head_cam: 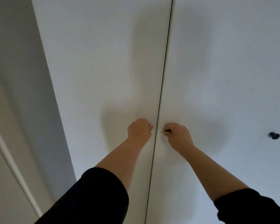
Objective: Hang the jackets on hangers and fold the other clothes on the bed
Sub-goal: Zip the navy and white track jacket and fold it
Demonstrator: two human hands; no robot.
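Both hands are closed on small dark knobs at the lower centre of the frame: the left hand [140, 130] grips the left knob [151, 127] on the left door [103, 70], and the right hand [176, 134] grips the right knob [167, 131] on the right door [225, 62]. The 2 white wardrobe doors meet at a thin dark seam [164, 65] running from top centre down to the bottom edge, and they look shut. A third knob [274, 135] sits alone at the right edge. No jackets, hangers, other clothes or bed are in view, so their place cannot be told; the hangers are probably behind these doors. The likely trouble is in the pull. Each knob is mostly hidden in a fist and looks small, so fingers may slip off if the doors stick. The hands sit just beside the seam, with the head close to the panels, so doors swinging out together could catch the forearms or face. An uneven pull could leave 1 door shut.
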